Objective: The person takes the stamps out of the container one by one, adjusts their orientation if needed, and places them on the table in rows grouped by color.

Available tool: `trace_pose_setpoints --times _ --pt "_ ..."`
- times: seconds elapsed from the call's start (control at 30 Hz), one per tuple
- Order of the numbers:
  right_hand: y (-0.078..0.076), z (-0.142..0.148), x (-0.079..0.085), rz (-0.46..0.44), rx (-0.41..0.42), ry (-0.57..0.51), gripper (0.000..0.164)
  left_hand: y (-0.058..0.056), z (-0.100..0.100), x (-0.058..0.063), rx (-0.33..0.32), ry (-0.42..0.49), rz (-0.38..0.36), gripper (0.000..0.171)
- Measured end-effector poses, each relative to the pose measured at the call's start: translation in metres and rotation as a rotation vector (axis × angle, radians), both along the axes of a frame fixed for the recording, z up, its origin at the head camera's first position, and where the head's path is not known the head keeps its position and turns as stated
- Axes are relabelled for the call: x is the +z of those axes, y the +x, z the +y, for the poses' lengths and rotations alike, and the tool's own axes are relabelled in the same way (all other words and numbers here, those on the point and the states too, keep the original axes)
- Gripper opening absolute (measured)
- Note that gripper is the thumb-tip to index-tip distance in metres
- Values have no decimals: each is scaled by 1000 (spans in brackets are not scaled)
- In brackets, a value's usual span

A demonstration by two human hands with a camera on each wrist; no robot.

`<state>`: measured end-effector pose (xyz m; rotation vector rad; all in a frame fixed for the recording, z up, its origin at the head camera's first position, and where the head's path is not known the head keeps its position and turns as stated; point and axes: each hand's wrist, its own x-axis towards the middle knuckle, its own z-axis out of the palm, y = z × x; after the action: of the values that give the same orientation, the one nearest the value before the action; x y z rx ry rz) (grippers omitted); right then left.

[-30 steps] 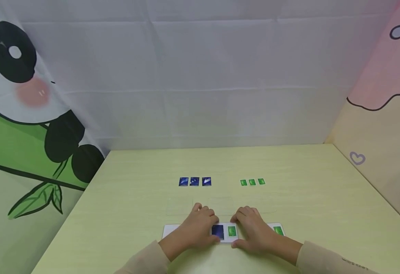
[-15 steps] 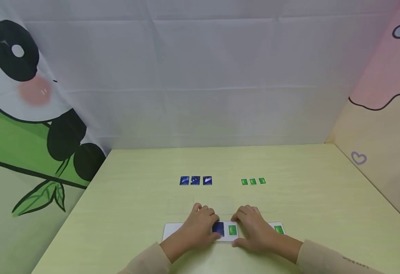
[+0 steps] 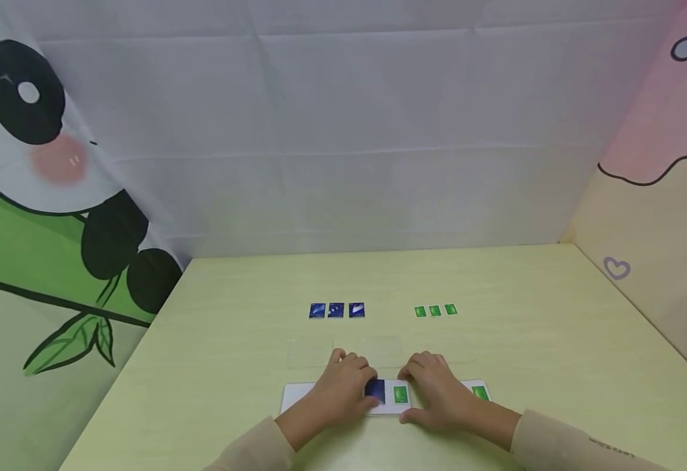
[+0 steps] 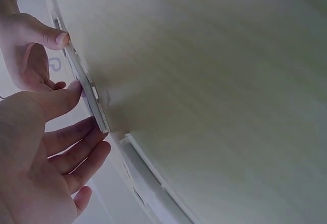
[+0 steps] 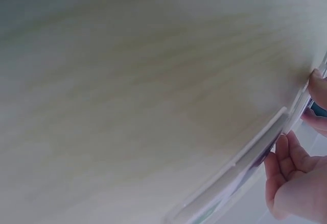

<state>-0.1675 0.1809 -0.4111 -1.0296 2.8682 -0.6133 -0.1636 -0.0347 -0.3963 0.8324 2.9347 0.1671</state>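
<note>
At the near part of the flat, pale yellow tabletop (image 3: 226,314), my left hand (image 3: 342,392) and right hand (image 3: 439,399) each clamp a grip on the white rectangular card (image 3: 389,400). Its long axis seems left-right, dark-blue square picture (image 3: 375,390) leftward, green rectangular picture (image 3: 400,394) rightward. I judge this as aligning; next calls for gentle, level pressure.

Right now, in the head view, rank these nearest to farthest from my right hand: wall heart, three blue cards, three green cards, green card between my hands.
1. Green card: just left of your right hand.
2. Three green cards: straight ahead.
3. Three blue cards: ahead, leftward.
4. Wall heart: far right.
</note>
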Motion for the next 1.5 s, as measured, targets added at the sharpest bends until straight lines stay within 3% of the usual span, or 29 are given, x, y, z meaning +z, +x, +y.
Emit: trace_pose_setpoints --times 0.17,0.37,0.47,1.03,1.5 --pt "-1 0 0 -6 0 3 53 -2 -1 -1 13 3 15 39" --pt "-1 0 0 9 5 -2 53 -5 -2 1 13 16 90 31" --pt "-1 0 0 11 8 -6 53 -6 -2 2 23 40 83 28" --pt "-1 1 -3 7 2 -10 54 -23 -11 5 108 247 -166 16" --pt "-2 0 -1 -14 2 1 55 -35 -22 13 111 368 -352 8"
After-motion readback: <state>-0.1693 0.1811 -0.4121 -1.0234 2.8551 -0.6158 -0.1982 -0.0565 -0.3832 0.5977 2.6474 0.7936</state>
